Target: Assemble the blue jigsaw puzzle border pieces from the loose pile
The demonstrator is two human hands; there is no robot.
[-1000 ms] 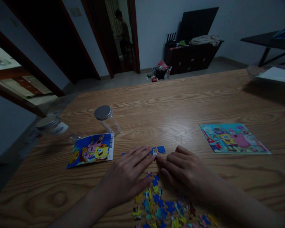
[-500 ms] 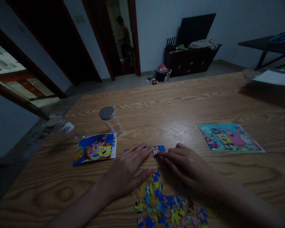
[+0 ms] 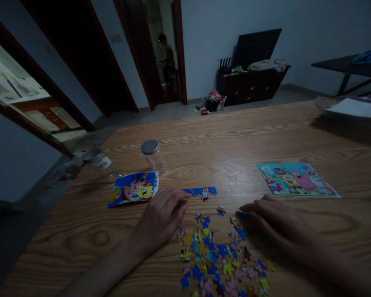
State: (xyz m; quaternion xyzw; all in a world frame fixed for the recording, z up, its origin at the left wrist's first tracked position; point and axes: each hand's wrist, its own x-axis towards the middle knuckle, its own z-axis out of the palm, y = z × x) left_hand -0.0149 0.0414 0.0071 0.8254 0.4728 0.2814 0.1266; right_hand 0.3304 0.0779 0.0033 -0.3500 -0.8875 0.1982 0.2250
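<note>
My left hand point(image 3: 165, 210) rests on the table, fingers loosely extended, the fingertips at the left end of a joined blue puzzle strip point(image 3: 210, 191). A piece with a pink cartoon figure point(image 3: 205, 195) juts from the strip's lower edge. To the right, my right hand point(image 3: 270, 214) is curled low over the table, its fingertips together on a blue puzzle piece point(image 3: 243, 214) that they partly cover. Just left of it lie a yellow-and-blue joined section point(image 3: 237, 226) and a small loose piece point(image 3: 221, 210). Many loose puzzle pieces point(image 3: 208, 255) are spread between my forearms.
A blue cartoon picture card point(image 3: 132, 189) lies left, beside an upright clear jar point(image 3: 154, 159) with a grey lid and another jar point(image 3: 100, 163). A second picture sheet point(image 3: 298, 179) lies right. A clear tray with white paper point(image 3: 358, 108) sits far right. A person point(image 3: 167, 55) is beyond the doorway.
My right hand has left the pink-figure piece in the strip and moved right and down to the loose pieces. My left hand has slid left, uncovering more of the strip. The view has shifted slightly.
</note>
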